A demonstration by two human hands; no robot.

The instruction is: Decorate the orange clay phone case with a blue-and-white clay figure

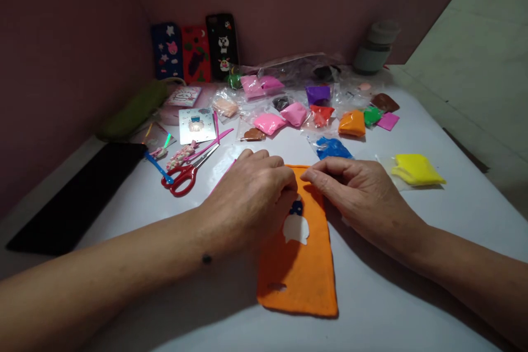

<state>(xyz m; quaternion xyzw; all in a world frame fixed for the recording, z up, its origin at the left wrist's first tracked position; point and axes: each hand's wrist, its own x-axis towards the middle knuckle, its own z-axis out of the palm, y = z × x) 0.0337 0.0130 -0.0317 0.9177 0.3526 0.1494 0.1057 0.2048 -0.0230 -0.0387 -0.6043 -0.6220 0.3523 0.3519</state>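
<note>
An orange clay-covered phone case (315, 275) lies flat on the table in front of me. On it sit a white cat-like head shape (296, 229) and a dark blue piece with white dots (296, 208) just above. My left hand (256, 198) is closed over the case's upper left part; its fingertips are turned away, so what they hold is hidden. At the upper right corner, my right hand (363, 198) has thumb and forefinger pinched together. Whether something small is between them I cannot make out. A slot shows near the case's lower left end.
Red-handled scissors (181, 179), a blue tool (159, 168) and a silver card (197, 125) lie left. Bagged clay packs, including blue (333, 148) and yellow (417, 169), spread behind and right. Decorated phone cases (223, 47) lean on the wall. A jar (375, 47) stands back right.
</note>
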